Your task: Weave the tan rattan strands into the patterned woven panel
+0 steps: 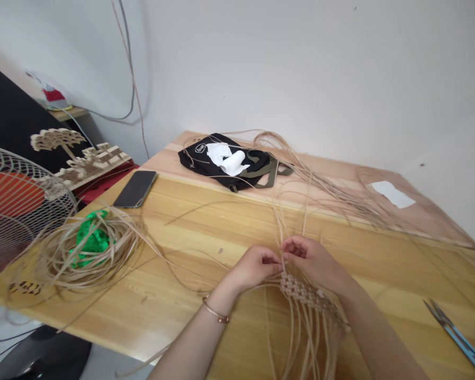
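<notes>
A narrow woven strip of pale rattan or cane (306, 295) lies slanting on the wooden table, with many loose strands hanging from its near side. My left hand (257, 264) pinches a strand at the strip's upper left end. Touching the same spot from the right is my right hand (304, 256), its fingers curled and pinching at the strands. Several upright strands (280, 219) rise from between the fingertips. Exactly which strand each hand grips is partly hidden by the fingers.
A coil of loose cane (122, 235) with a green wrap (93, 235) lies left, near a phone (135, 189) and a fan (19, 211). A black bag (201, 158) with white paper (229, 161) sits at the back. Blue-handled scissors (459, 338) rest at right.
</notes>
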